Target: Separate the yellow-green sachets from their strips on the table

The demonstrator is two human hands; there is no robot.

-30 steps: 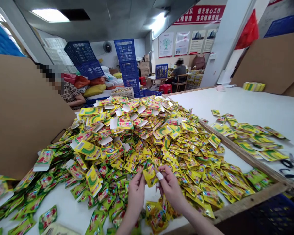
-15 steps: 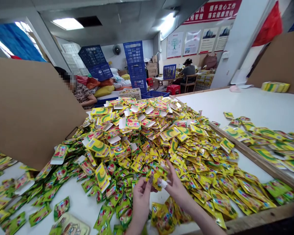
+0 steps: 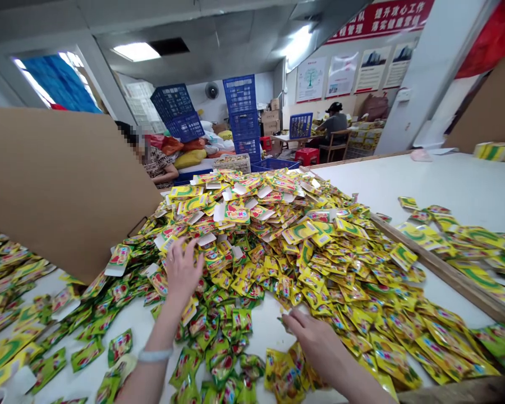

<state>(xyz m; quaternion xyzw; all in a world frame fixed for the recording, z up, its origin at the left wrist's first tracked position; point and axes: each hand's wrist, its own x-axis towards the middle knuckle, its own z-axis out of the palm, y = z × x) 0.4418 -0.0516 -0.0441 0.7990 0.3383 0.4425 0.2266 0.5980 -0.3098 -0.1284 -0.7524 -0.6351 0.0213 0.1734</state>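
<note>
A big heap of yellow and green sachets and flat printed cartons covers the white table. My left hand reaches forward onto the heap's near left slope, fingers spread over the packets. My right hand lies low near the front edge, fingers curled at a small packet; what it grips is hidden. A loose pile of yellow sachets sits just in front of my right wrist.
A tall cardboard sheet stands at the left. A wooden strip separates off more sachets on the right. Blue crates are stacked behind. One person sits behind the cardboard, another at a far table.
My hands held one sachet together before; now they are apart. The left hand has moved forward and left onto the heap, the right has dropped toward the table. The view has shifted left.
</note>
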